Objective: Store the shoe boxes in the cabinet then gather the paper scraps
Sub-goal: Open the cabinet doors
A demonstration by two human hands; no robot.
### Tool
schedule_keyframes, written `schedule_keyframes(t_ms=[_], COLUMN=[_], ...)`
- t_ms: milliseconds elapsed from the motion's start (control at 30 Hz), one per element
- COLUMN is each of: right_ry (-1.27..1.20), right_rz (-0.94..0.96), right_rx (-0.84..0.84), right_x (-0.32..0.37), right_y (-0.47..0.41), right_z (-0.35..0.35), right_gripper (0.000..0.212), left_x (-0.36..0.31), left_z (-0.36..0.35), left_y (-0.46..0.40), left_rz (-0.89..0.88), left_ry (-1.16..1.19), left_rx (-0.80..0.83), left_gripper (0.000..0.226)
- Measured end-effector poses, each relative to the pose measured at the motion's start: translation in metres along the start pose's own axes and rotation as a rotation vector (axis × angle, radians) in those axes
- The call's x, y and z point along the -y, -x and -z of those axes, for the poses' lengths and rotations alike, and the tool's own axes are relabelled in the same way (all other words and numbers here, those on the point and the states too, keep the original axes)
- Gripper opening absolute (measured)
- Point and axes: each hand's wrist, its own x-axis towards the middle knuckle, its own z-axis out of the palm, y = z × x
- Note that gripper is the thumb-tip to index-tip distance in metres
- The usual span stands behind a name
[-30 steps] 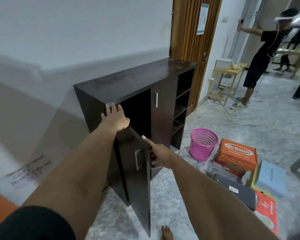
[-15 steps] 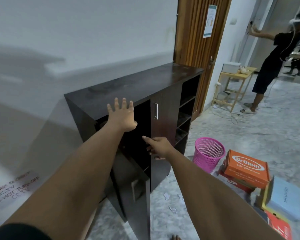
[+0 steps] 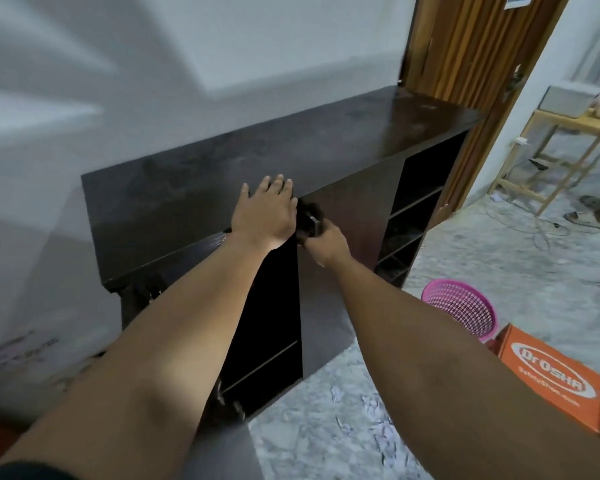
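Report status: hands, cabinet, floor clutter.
Left hand flat on dark wooden cabinet top; right hand gripping right door's metal handle. Orange shoe box and paper scraps on floor.

There was one view only, from a wide-angle camera worn on the person's head. It looked forward and down along both outstretched arms, which ran from the lower edge up toward mid-frame. It faced the dark cabinet (image 3: 291,147) against the wall, close enough that the cabinet filled the middle of the frame, its top seen from above. The left hand (image 3: 262,214) and right hand (image 3: 328,242) lay near the centre. The floor (image 3: 499,258) spread to the right, with a pink basket (image 3: 459,311) and an orange box (image 3: 551,379) at the lower right edge. Straight lines bowed toward the borders, and much of the frame was blurred.
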Motion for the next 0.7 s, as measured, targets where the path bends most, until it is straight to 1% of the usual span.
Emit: schedule_keyframes(t_ms=[67, 167, 200, 267, 333, 400, 500, 567, 700], right_ry=[0.0, 0.01, 0.014, -0.035, -0.087, -0.082, 0.038, 0.109, 0.124], right_rz=[0.049, 0.087, 0.092, 0.078, 0.064, 0.056, 0.098, 0.138, 0.134], right_rx=[0.058, 0.091, 0.1, 0.104, 0.112, 0.109, 0.057, 0.033, 0.01], right_x=[-0.003, -0.012, -0.016, -0.028, -0.042, -0.054, -0.059, -0.058, -0.059], right_y=[-0.012, -0.012, -0.009, 0.0, 0.006, 0.015, 0.034, 0.044, 0.047], right_z=[-0.001, 0.015, 0.021, 0.033, 0.043, 0.055, 0.066, 0.068, 0.073], right_gripper=[0.053, 0.039, 0.041, 0.052, 0.064, 0.068, 0.061, 0.057, 0.056], left_x=[-0.007, -0.021, -0.025, -0.035, -0.043, -0.055, -0.07, -0.076, -0.074], left_z=[0.001, 0.005, 0.008, 0.01, 0.007, 0.0, -0.008, -0.011, -0.012], left_y=[-0.012, -0.033, -0.041, -0.053, -0.059, -0.06, -0.057, -0.053, -0.051], left_rz=[0.014, 0.041, 0.044, 0.033, 0.025, 0.008, -0.006, -0.005, -0.046], left_ry=[0.011, 0.067, 0.078, 0.079, 0.079, 0.068, 0.013, -0.016, -0.057], left_rx=[0.023, 0.129, 0.175, 0.226, 0.211, 0.141, 0.045, 0.042, 0.047], left_gripper=[0.059, 0.06, 0.059, 0.059, 0.058, 0.058, 0.06, 0.064, 0.072])
